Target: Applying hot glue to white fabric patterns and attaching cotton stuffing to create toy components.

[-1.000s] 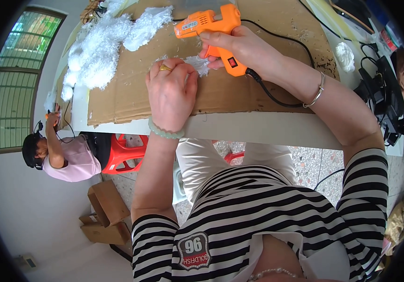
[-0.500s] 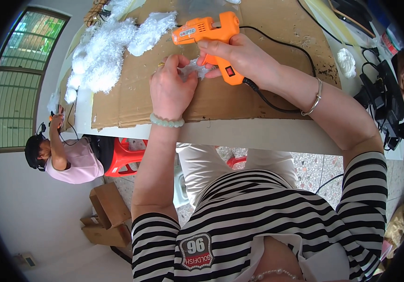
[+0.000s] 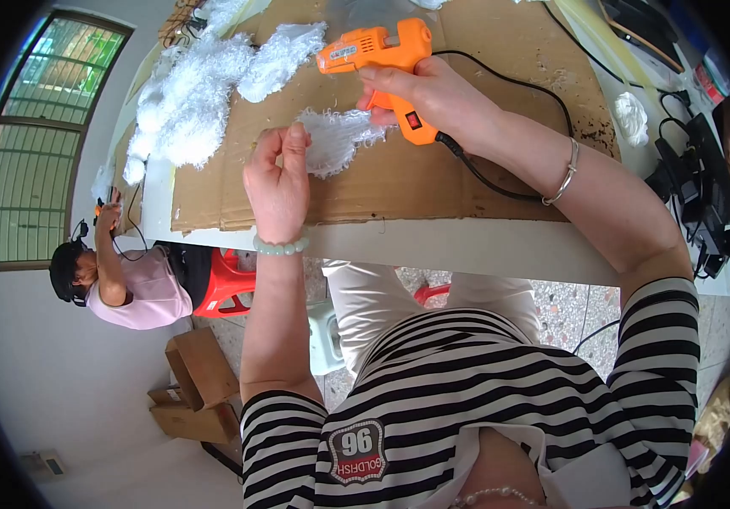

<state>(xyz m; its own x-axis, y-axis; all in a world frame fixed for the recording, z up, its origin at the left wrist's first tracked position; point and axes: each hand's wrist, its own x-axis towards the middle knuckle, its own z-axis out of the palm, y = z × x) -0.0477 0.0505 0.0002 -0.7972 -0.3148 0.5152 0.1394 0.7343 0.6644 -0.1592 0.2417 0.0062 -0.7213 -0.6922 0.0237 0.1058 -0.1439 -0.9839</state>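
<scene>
An orange hot glue gun is held in my right hand, its nozzle toward the left and a black cord leaving the handle's end. Beneath it stretches a white frayed piece of fluffy fabric above the cardboard. My left hand, with thumb and fingers pinched together, grips the fabric's left edge. The fabric's right end reaches the lower fingers of my right hand, partly behind the gun's handle; whether they pinch it I cannot tell.
Brown cardboard covers the white table. White fluffy material is heaped at the far left. A crumpled white wad and black adapters with cables lie on the right. Another person works at the left.
My left hand has moved left and slightly nearer, so the bunched white fabric is now stretched out. The glue gun stays in my right hand, almost unmoved.
</scene>
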